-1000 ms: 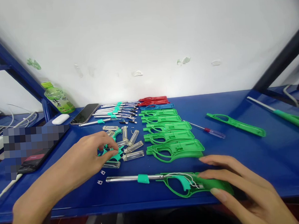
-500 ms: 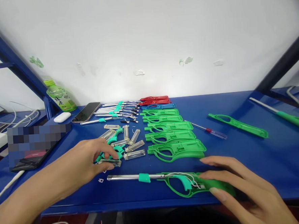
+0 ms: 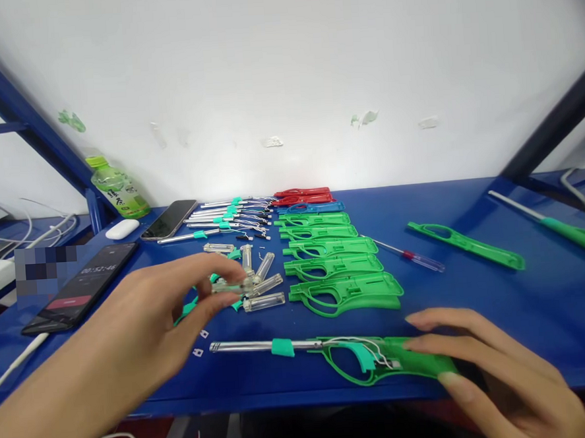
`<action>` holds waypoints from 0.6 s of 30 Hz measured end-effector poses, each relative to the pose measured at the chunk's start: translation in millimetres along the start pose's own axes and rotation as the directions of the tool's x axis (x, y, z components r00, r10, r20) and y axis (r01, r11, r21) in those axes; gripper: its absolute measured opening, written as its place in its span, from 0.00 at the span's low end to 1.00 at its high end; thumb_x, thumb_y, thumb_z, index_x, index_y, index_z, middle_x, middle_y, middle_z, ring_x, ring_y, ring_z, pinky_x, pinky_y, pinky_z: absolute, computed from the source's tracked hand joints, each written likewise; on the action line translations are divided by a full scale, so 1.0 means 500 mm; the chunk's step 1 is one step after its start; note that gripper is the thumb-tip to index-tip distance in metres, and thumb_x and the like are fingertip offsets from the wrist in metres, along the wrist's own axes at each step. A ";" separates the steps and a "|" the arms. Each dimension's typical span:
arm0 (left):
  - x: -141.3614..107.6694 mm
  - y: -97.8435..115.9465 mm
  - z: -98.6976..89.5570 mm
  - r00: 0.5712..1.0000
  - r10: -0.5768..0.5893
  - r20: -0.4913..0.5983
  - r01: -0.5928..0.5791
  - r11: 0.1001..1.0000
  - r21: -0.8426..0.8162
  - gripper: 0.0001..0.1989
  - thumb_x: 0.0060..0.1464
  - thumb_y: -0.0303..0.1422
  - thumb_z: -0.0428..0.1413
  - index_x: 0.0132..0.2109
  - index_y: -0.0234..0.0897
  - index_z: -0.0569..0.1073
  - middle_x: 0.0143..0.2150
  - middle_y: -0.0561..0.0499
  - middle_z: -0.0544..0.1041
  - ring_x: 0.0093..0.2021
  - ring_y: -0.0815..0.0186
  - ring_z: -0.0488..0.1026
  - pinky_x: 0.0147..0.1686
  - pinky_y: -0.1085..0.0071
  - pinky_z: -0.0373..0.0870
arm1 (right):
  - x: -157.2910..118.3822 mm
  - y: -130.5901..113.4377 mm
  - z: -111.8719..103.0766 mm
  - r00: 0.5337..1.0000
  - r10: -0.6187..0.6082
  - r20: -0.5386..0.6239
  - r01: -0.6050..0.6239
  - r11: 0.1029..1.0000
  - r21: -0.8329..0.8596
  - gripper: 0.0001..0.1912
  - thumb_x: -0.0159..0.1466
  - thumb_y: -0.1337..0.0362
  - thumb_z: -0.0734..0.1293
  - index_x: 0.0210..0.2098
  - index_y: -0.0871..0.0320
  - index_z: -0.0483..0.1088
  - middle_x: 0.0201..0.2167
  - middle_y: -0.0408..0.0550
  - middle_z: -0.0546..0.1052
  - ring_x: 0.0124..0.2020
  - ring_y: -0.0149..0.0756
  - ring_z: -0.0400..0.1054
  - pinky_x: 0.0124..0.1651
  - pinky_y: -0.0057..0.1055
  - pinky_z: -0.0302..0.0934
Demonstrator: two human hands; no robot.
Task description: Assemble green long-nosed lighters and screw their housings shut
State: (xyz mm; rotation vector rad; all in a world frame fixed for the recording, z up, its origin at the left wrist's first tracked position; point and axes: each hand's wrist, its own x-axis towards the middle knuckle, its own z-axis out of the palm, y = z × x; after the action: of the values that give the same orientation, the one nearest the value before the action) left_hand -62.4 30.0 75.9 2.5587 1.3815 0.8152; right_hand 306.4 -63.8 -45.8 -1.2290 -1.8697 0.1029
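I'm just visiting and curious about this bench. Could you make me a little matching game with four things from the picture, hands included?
1. Left hand
2. Right hand
3. Screwdriver
4. Drink bottle

A. Green, at the back left
B. At the frontmost green handle shell
C. Partly red, partly clear
D. Pinching a clear plastic tank

Pairs: 1-D, 2-B, 3-C, 4-A

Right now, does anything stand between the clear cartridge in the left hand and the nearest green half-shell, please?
Only a loose cartridge, lying flat, appears between the held cartridge and the nearest half-shell; the right hand partly covers that shell's right end.
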 end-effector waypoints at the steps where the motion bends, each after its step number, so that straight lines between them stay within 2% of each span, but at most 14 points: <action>1: 0.000 0.022 0.011 0.997 0.055 -0.051 -0.055 0.998 -0.008 0.06 0.68 0.42 0.61 0.47 0.56 0.83 0.34 0.63 0.85 0.22 0.69 0.73 0.26 0.73 0.71 | -0.001 -0.001 -0.002 1.000 -0.011 -0.007 0.012 1.000 0.026 0.10 0.78 0.54 0.67 0.52 0.44 0.80 0.55 0.44 0.82 0.52 0.38 0.82 0.52 0.27 0.77; 3: -0.001 0.068 0.045 0.980 0.194 -0.049 -0.195 0.980 -0.035 0.08 0.74 0.36 0.58 0.53 0.56 0.81 0.44 0.62 0.87 0.36 0.69 0.82 0.38 0.74 0.77 | 0.000 -0.005 -0.007 0.997 -0.071 0.011 0.071 0.996 0.063 0.13 0.79 0.51 0.65 0.54 0.44 0.79 0.52 0.43 0.83 0.54 0.40 0.81 0.60 0.30 0.74; 4: -0.001 0.091 0.067 0.968 0.252 -0.006 -0.252 0.967 -0.035 0.10 0.75 0.33 0.55 0.55 0.53 0.80 0.47 0.60 0.86 0.42 0.67 0.82 0.47 0.70 0.79 | 0.001 -0.008 -0.008 0.994 -0.103 0.023 0.101 0.993 0.066 0.15 0.79 0.48 0.63 0.55 0.43 0.79 0.51 0.42 0.84 0.55 0.40 0.81 0.65 0.32 0.71; 5: -0.002 0.113 0.089 0.942 0.334 0.002 -0.334 0.942 -0.040 0.09 0.76 0.34 0.56 0.54 0.51 0.80 0.44 0.59 0.85 0.41 0.65 0.80 0.46 0.67 0.79 | 0.003 -0.010 -0.009 0.992 -0.124 0.030 0.122 0.991 0.059 0.18 0.79 0.45 0.62 0.56 0.43 0.78 0.50 0.41 0.84 0.54 0.40 0.81 0.69 0.34 0.68; 7: -0.005 0.150 0.132 0.913 0.402 0.069 -0.395 0.914 -0.093 0.08 0.76 0.35 0.55 0.54 0.47 0.79 0.43 0.55 0.84 0.40 0.62 0.78 0.39 0.64 0.78 | 0.005 -0.015 -0.007 0.987 -0.160 0.020 0.160 0.987 0.028 0.22 0.78 0.39 0.62 0.58 0.43 0.77 0.49 0.41 0.85 0.51 0.40 0.82 0.73 0.36 0.64; 8: -0.007 0.165 0.148 0.898 0.434 0.070 -0.425 0.898 -0.114 0.08 0.76 0.34 0.55 0.53 0.45 0.79 0.41 0.55 0.84 0.38 0.62 0.77 0.37 0.63 0.78 | 0.007 -0.017 -0.005 0.984 -0.176 0.017 0.175 0.984 0.016 0.22 0.76 0.39 0.64 0.57 0.44 0.76 0.48 0.40 0.85 0.49 0.40 0.82 0.72 0.37 0.64; 10: -0.012 0.188 0.171 0.892 0.446 0.072 -0.435 0.891 -0.129 0.07 0.76 0.33 0.54 0.51 0.42 0.78 0.39 0.53 0.84 0.35 0.62 0.75 0.36 0.61 0.78 | 0.009 -0.023 0.000 0.981 -0.192 0.012 0.192 0.981 0.010 0.16 0.74 0.45 0.71 0.54 0.45 0.77 0.42 0.40 0.85 0.43 0.41 0.82 0.69 0.40 0.68; 13: -0.015 0.208 0.179 0.894 0.429 0.132 -0.409 0.900 -0.152 0.04 0.74 0.32 0.58 0.52 0.42 0.76 0.39 0.53 0.84 0.38 0.61 0.76 0.41 0.60 0.81 | 0.014 -0.035 0.006 0.985 -0.170 0.011 0.169 0.985 0.031 0.04 0.70 0.60 0.73 0.45 0.46 0.79 0.32 0.39 0.83 0.35 0.42 0.81 0.63 0.47 0.75; 15: -0.011 0.210 0.175 0.896 0.422 0.136 -0.398 0.901 -0.174 0.08 0.73 0.31 0.59 0.57 0.43 0.75 0.40 0.54 0.84 0.39 0.61 0.77 0.41 0.62 0.81 | 0.015 -0.042 0.007 0.988 -0.153 -0.010 0.153 0.987 0.042 0.04 0.69 0.63 0.73 0.43 0.46 0.79 0.31 0.39 0.83 0.31 0.42 0.80 0.59 0.48 0.78; 18: -0.002 0.180 0.150 0.905 0.424 0.039 -0.419 0.904 -0.086 0.15 0.77 0.34 0.52 0.65 0.44 0.72 0.48 0.52 0.86 0.44 0.59 0.80 0.45 0.61 0.81 | 0.005 -0.034 0.004 0.992 -0.078 -0.102 0.083 0.995 0.048 0.07 0.67 0.64 0.74 0.44 0.45 0.80 0.34 0.39 0.85 0.35 0.44 0.82 0.59 0.45 0.78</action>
State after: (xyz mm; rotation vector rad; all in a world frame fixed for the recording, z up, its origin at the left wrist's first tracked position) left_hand 42.2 -12.2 43.3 2.8354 0.7653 0.8222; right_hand 292.8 -69.9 -37.1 -1.1023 -1.8155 0.0444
